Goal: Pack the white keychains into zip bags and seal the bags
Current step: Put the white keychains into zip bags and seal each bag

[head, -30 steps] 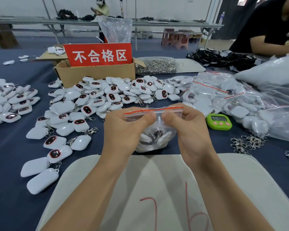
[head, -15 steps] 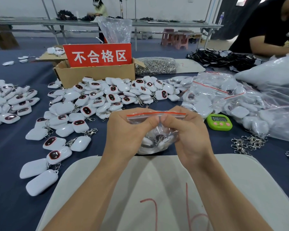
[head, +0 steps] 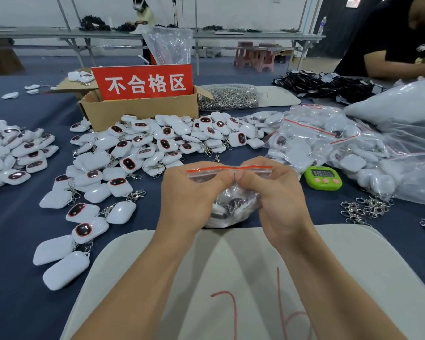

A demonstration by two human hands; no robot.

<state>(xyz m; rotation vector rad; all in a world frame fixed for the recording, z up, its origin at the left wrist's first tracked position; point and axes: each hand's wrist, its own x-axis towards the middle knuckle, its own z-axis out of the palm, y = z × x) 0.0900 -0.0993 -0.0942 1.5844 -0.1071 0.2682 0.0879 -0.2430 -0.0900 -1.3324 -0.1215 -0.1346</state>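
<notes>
Two-handed grip logged: pinches the zip bag (head: 221, 220) at its seal strip (head: 204, 172) with left hand (head: 194, 195) and right hand (head: 280, 200), thumb tips meeting at mid-strip. Hangs the pouch, white keychains (head: 233, 207) inside, below and between the palms, just beyond the far edge of the pad (head: 231, 266). Reads the strip's long axis as left-right and about level, ends poking out past each hand's outer side. Cannot tell whether the track is pressed closed anywhere. Judges sealing as the step in hand; probably calls for thumbs sliding outward from centre along that axis, each hand equally near its own half. Notes loose keychains (head: 142, 148) ahead-left of the left hand.
</notes>
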